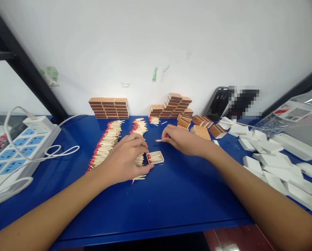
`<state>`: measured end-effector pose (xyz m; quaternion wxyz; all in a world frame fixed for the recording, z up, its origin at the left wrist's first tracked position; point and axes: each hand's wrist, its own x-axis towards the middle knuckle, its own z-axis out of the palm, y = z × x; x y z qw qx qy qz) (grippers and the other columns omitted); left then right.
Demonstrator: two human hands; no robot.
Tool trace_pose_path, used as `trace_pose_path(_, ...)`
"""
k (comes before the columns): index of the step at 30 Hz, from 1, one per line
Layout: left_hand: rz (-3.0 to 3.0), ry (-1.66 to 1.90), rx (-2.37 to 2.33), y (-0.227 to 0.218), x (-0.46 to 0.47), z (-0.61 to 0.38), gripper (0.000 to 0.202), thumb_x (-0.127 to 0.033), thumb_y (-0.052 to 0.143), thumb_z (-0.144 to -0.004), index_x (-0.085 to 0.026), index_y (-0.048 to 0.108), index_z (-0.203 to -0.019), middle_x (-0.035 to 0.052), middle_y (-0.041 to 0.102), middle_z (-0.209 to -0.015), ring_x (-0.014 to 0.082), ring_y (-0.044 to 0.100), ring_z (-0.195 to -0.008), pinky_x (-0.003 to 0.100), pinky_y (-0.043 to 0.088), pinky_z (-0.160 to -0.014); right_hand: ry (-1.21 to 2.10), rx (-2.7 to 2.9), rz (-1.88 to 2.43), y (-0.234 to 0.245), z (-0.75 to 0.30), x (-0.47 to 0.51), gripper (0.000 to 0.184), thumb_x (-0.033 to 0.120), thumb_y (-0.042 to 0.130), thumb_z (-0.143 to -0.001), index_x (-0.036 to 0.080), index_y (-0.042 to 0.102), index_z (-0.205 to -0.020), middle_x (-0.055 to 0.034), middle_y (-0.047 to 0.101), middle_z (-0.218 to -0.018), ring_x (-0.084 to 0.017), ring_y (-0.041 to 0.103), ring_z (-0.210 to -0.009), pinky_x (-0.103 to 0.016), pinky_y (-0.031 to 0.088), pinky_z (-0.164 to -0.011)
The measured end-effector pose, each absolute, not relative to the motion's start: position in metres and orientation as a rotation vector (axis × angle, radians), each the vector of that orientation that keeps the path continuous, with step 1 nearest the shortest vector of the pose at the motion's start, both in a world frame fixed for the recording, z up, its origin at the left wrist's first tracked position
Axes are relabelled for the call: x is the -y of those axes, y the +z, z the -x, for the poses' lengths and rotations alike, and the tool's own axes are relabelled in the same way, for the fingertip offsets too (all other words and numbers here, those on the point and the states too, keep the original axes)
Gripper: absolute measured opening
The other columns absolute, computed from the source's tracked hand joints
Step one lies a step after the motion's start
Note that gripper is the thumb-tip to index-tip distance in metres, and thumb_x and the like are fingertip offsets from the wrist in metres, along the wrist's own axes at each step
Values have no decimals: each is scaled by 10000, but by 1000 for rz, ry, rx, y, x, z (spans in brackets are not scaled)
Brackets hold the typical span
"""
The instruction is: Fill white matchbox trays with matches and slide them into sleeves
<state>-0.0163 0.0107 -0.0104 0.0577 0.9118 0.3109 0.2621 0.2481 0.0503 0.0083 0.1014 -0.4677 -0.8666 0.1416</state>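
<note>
My left hand (128, 155) is curled around the left end of a small white matchbox tray (160, 161), its thumb at the near side and its fingers at the far side. Several red-headed matches (155, 157) lie in the tray. My right hand (180, 140), raised a little to the right beyond the tray, pinches a single match (158, 140) between thumb and finger, red head pointing left. Under and behind my left hand runs a row of matches (139, 126), partly hidden. A longer row of matches (106, 143) lies to its left.
Stacked matchboxes (109, 108) stand against the wall, with a stepped matchbox stack (171, 106) farther right. Loose matchboxes (201, 132) and many white trays (276, 160) lie right. A phone (217, 104) leans there. A power strip (20, 150) with cables occupies the left.
</note>
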Motion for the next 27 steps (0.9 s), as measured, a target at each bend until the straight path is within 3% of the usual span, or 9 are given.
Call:
trace_pose_path(16,-2772,823,-932,-8,-9,16,176,-345,818,-865,-215,766,-971,67,763,-1081,290,645,-1162,487,544,-1035,368,2513,1329,16,-252,-47,201,316,473,-1067,202,593,-954,-105,648,-1075,-224,597,-904,-352,446,-780)
trace_pose_path(27,-2792,970,-991,-8,-12,16,172,-349,780,-891,-193,775,-966,89,785,-1090,312,652,-1135,516,566,-992,681,2413,1225,46,-243,-28,252,419,520,-1056,219,617,-937,-33,648,-891,-185,546,-782,-324,414,-695)
